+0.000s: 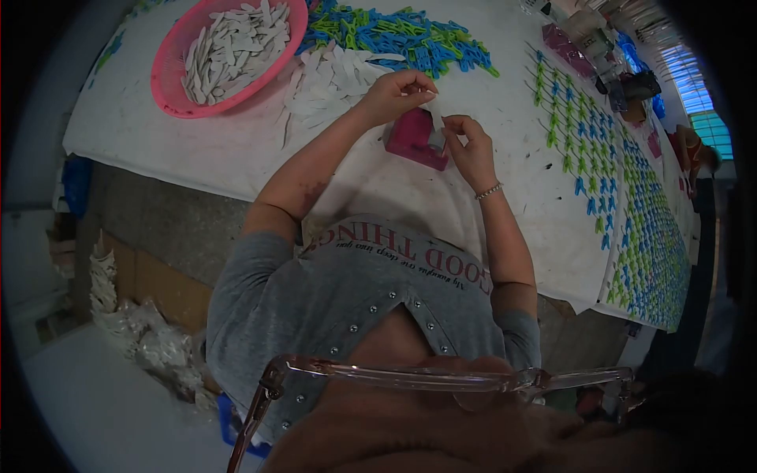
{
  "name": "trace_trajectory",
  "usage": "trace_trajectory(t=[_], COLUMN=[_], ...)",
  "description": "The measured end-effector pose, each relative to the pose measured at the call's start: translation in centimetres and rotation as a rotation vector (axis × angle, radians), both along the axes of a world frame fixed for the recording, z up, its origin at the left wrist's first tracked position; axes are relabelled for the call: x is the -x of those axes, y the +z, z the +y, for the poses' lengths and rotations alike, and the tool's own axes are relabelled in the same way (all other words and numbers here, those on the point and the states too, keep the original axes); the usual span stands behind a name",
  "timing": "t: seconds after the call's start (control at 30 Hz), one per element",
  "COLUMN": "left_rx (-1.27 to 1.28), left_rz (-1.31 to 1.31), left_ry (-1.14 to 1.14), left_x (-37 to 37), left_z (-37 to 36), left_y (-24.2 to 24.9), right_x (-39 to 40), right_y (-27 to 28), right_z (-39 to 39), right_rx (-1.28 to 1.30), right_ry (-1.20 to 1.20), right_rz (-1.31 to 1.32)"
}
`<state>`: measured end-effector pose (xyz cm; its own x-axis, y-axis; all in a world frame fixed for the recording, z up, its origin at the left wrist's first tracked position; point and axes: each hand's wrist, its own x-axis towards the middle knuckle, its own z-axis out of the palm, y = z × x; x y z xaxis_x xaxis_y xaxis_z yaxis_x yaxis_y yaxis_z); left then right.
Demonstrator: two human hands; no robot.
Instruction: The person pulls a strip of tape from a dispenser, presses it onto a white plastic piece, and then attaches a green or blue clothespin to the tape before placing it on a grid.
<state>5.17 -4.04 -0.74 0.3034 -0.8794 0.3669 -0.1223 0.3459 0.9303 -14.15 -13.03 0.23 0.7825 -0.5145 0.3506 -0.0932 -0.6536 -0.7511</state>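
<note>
A magenta tape dispenser (410, 140) stands on the white-covered table in front of me. Just above its far end, my left hand (400, 96) is closed, thumb and fingertips pinching the upper end of a narrow whitish strip (436, 113). My right hand (470, 150) is at the dispenser's right side, its thumb and forefinger drawn together at the lower end of the same strip. Whether the strip is tape or one of the flat white pieces is too small to tell. Beyond my left wrist lies a loose heap of flat white strips (335, 83).
A pink basket (167, 93) full of white strips stands at the left. Blue and green plastic clips (402, 38) are piled at the back. On the right, rows of similar clips (587, 146) cover the table (520, 205). Plastic bags (158, 347) lie on the floor.
</note>
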Motion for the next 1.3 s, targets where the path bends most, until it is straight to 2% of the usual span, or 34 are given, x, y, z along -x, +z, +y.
trace_trajectory(t=[0.07, 0.27, 0.3, 0.4, 0.47, 0.53, 0.67, 0.73, 0.77, 0.83, 0.87, 0.9, 0.93, 1.0, 1.07, 1.13, 1.2, 1.27, 1.3], left_rx=[-0.059, -0.061, -0.062, -0.070, -0.103, -0.080, -0.086, -0.058, -0.031, -0.030, -0.032, -0.031, -0.034, -0.037, -0.285, -0.212, -0.137, -0.202, -0.202], left_rz=[-0.160, -0.239, -0.240, -0.390, -0.604, -0.614, -0.684, -0.678, -0.670, -0.682, -0.692, -0.694, -0.650, -0.605, -0.206, -0.276, -0.347, -0.030, -0.030], left_ry=[0.026, 0.051, 0.052, 0.028, 0.015, 0.013, -0.012, -0.018, -0.023, -0.018, -0.008, -0.008, 0.013, 0.038, 0.033, 0.055, 0.073, -0.116, -0.118], left_x=[-0.3, -0.9, -0.9, -0.6, 0.0, 0.9, 1.9, 2.5, 2.8, 3.3, 3.4, 3.5, 3.6, 4.1, 4.5, 4.1, 3.5, 2.8, 2.5], left_z=[0.5, 1.3, 1.5, 1.9, 2.0, 1.7, 0.4, -0.1, -0.3, -0.8, -0.9, -0.8, -0.6, 0.0, 0.7, 0.7, 0.8, 0.8, 0.7], left_y=[-0.1, -0.6, -0.6, -0.9, -1.1, -1.4, -2.0, -1.9, -1.8, -2.1, -2.2, -2.1, -1.9, -1.5, -0.6, -1.7, -2.0, -1.3, -1.0], right_x=[-0.1, -0.1, 0.1, 1.1, 1.7, 2.4, 3.1, 2.9, 2.7, 2.0, 1.8, 1.4, 1.0, 0.6, 0.4, 0.2, 0.0, -0.1, -0.2], right_y=[-0.6, -1.4, -1.5, -2.0, -2.0, -1.5, -0.4, 0.5, 0.8, 1.2, 1.3, 1.4, 1.5, 0.4, -0.7, -1.4, -2.2, -2.6, -2.7], right_z=[-0.2, -0.2, -0.4, -1.3, -1.7, -1.9, -2.7, -2.7, -2.8, -3.0, -2.8, -2.5, -2.3, -1.8, -1.3, -0.7, -0.8, -0.9, -0.8], right_rx=[0.057, 0.056, 0.123, 0.248, 0.308, 0.400, 0.413, 0.218, 0.218, -0.087, -0.086, -0.293, -0.500, -0.553, -0.610, -0.704, -0.632, -0.556, -0.477], right_ry=[0.004, 0.008, 0.026, 0.060, 0.074, 0.082, 0.026, -0.068, -0.072, -0.024, -0.025, 0.026, 0.079, 0.104, 0.130, 0.095, 0.122, 0.144, 0.127], right_rz=[-0.019, 0.021, 0.015, 0.009, 0.009, 0.008, 0.062, -0.016, -0.018, -0.123, -0.126, -0.182, -0.237, -0.267, -0.293, -0.214, -0.207, -0.204, -0.161])
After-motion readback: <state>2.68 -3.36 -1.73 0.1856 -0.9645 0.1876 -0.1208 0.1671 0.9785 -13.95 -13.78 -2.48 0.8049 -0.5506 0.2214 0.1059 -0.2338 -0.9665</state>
